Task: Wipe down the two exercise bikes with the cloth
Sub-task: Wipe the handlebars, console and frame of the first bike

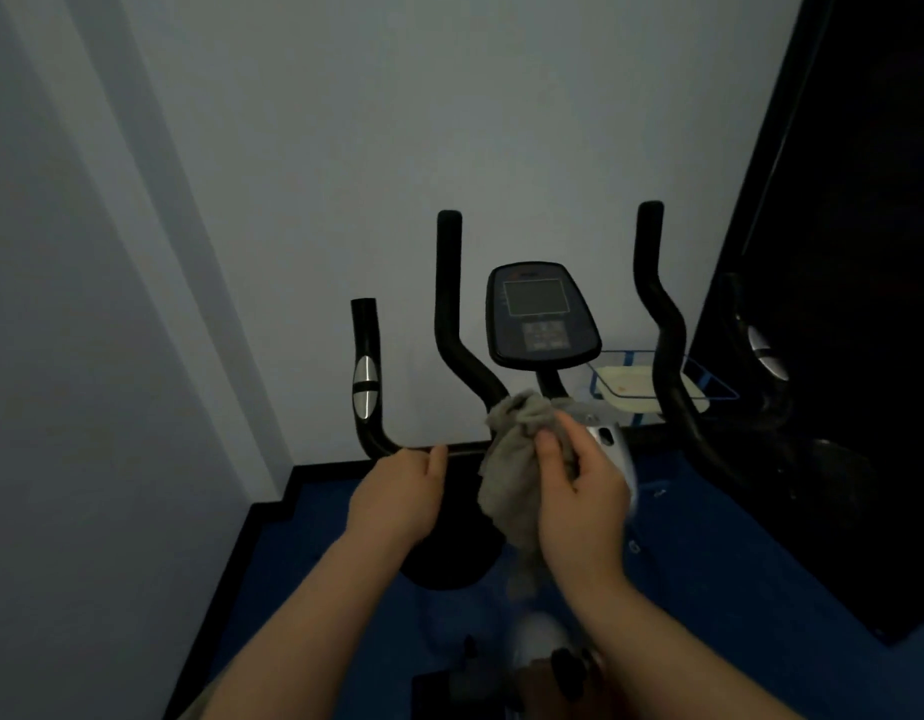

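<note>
Both my forearms reach in from below: my left hand (397, 491) curls its fingers round the bike's handlebar (449, 449), while my right hand (584, 491) pinches the grey cloth (517, 444) (bunched up) against the bar's middle, just under the console (540, 314) of the exercise bike (657, 324).

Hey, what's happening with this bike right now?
A person is wiping an exercise bike. The right hand holds a grey cloth bunched against the middle of the handlebar, just below the console. The left hand grips the bar beside it. Only this one bike is clearly in view.
</note>
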Demonstrator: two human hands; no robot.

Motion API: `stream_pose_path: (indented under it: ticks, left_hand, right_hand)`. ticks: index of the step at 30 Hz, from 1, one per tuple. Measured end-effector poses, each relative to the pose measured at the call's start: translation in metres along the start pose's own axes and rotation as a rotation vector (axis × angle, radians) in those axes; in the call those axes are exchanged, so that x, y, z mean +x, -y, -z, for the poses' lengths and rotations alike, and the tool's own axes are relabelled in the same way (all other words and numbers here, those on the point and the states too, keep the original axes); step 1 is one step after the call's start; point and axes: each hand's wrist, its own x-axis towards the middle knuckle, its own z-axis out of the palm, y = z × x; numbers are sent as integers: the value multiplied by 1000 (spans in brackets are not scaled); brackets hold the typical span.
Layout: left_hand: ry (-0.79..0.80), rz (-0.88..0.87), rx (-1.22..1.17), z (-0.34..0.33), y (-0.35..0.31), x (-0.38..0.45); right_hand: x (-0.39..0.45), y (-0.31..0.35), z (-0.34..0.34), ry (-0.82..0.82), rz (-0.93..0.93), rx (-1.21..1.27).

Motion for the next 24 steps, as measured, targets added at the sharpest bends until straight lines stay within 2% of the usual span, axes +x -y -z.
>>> stream_pose_path:
  ticks: [2,5,7,9,11,13,15,18,21,24]
  left_hand:
    - [-39,57,-5,-2,0,0]
    - [-108,45,50,-3,0,-3]
    - [-146,19,47,-5,1,-5]
    - [-163,22,4,-5,0,-7]
    - [-162,35,-21,-4,-1,-7]
    - [-155,44,-30,-3,-1,-8]
    - [-152,49,-43,-2,-1,-9]
    - [-160,44,-53,-2,-2,-11]
    - [-147,26,-8,2,-4,-13]
    - [-125,9,27,3,-6,-16]
  right_hand:
    - [7,-6,-2,38,-2,-24]
    - [1,-24,-16,271,-65,-19]
    - [2,-33,-23,343,-82,-14]
    - [12,-39,-22,330,15,-277]
    - [27,-42,-22,287,244,-752]
    - [42,-39,-30,342,349,-868]
    - [55,-35,-41,361,308,-760]
    - [62,-33,-48,300,169,-490]
    - [53,-34,-43,131,109,-252]
    - [42,-39,-37,68,86,-175]
